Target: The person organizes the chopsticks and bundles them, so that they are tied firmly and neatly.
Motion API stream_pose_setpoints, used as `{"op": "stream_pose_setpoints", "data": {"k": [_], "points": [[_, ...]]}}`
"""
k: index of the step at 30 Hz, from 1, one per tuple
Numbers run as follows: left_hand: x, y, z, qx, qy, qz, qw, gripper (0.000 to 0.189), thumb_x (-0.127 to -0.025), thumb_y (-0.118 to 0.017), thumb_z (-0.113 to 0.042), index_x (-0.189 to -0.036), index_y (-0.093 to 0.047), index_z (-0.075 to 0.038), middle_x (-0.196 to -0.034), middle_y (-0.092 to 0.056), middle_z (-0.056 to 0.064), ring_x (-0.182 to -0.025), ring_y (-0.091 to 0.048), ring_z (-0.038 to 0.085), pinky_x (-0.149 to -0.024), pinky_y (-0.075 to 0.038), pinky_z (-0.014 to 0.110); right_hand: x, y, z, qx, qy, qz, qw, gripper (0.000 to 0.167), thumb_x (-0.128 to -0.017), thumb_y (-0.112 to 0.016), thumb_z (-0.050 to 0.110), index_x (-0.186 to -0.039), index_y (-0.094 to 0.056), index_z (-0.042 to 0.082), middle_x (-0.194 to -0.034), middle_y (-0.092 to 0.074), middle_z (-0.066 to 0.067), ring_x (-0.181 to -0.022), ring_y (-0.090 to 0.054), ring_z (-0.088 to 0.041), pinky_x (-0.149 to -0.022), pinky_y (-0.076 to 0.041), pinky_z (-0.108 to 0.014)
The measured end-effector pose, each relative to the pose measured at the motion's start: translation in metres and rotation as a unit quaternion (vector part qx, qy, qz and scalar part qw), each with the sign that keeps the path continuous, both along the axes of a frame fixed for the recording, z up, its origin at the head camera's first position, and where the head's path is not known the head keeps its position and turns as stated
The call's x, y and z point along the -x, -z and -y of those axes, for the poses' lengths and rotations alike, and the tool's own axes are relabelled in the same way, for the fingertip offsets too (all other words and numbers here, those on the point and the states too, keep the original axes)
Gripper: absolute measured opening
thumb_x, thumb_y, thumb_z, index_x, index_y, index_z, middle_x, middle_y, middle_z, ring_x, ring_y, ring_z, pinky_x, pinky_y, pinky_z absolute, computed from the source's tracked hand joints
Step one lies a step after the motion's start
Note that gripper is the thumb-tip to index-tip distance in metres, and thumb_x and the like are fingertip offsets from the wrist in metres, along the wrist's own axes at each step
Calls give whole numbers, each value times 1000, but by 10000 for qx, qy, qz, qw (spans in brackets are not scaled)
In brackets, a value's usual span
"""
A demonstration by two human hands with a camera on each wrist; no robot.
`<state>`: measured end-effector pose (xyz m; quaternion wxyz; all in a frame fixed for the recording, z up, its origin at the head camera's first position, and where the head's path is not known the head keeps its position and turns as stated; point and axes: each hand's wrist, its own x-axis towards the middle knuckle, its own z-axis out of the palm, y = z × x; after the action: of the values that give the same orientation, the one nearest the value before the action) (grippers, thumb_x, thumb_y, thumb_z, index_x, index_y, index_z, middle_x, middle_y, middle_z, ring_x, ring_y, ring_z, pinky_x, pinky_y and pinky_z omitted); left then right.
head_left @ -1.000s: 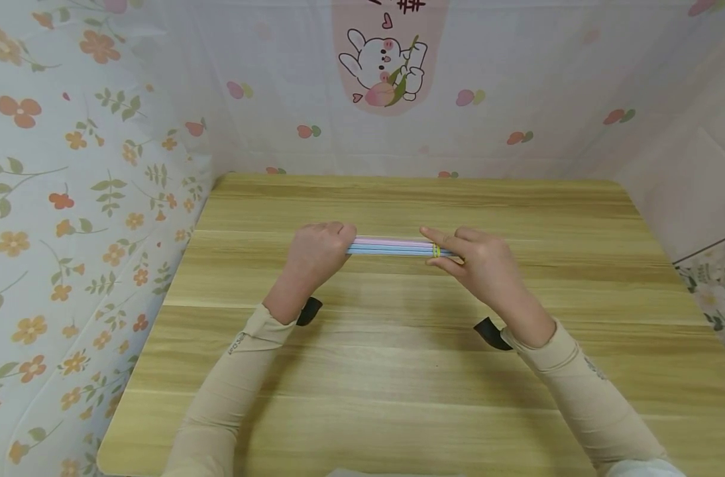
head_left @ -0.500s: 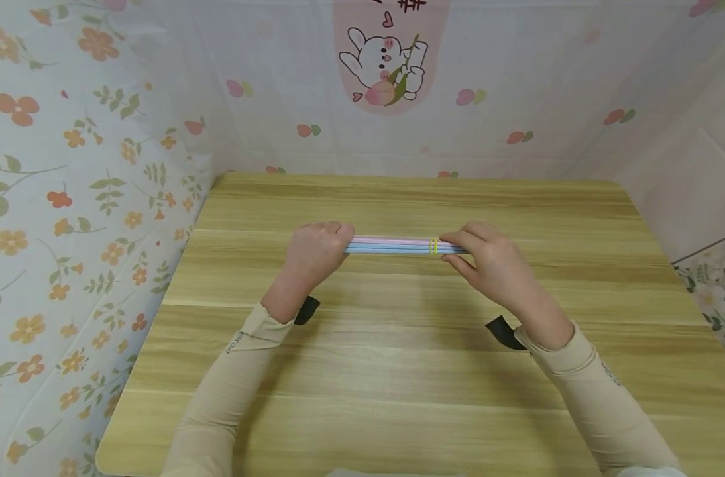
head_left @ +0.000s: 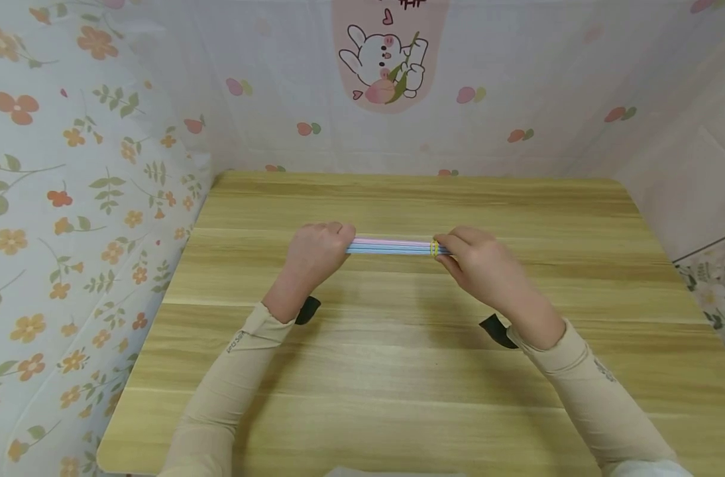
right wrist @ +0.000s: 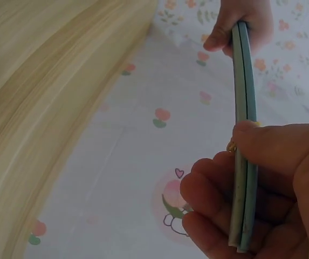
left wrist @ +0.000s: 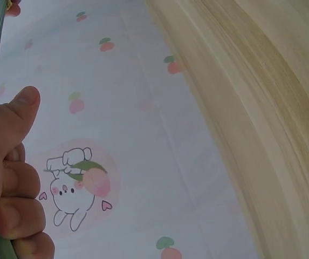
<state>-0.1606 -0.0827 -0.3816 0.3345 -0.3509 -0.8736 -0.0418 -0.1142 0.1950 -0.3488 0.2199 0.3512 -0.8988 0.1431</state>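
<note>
A slim bundle of pink and blue sticks [head_left: 392, 246] is held level above the table, stretched between the two hands. My left hand [head_left: 317, 255] grips its left end in a fist; in the left wrist view the thumb lies along the sticks. Around the right part of the bundle runs a looped yellow rubber band [head_left: 435, 248]. My right hand [head_left: 484, 265] pinches the sticks right at the band. The right wrist view shows the thumb [right wrist: 267, 144] pressed on the sticks by the band, with the other fingers curled behind and the stick ends reaching past them.
A wood-grain table [head_left: 392, 397] lies under both hands. Behind it hangs a white cloth [head_left: 267, 59] printed with a rabbit and fruit, and a flowered cloth [head_left: 100, 225] covers the left side. A dark strap end [head_left: 497, 331] juts from the right wrist.
My right hand first slid right, off the yellow rubber band and along the sticks, then came back left to the band. The left hand has kept its grip in nearly the same place.
</note>
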Motion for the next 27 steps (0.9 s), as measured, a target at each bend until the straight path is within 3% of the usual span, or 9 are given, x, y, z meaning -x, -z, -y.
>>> {"op": "stream_pose_setpoints", "data": {"k": [14,27], "points": [[1,-3,3,-63,-14,-36,10000,30,-91,-63,-12,-65,-48,-8,-49,-40,1,-42,-27,10,-41,-19,23,5,3,6,424,-193,-111,9989,40,-73,-78,-2,-112,-68,-1,-78,-58,-8,-60,-49,-14,-54,-46,-26],[0,-2,-1,-90,4,-14,10000,29,-90,-64,-13,-66,-50,-8,-51,-46,1,-42,-29,10,-40,-21,23,5,6,13,380,218,-473,9979,50,-68,-84,15,-116,-70,15,-61,-46,-3,-48,-36,-10,-44,-32,-23]]}}
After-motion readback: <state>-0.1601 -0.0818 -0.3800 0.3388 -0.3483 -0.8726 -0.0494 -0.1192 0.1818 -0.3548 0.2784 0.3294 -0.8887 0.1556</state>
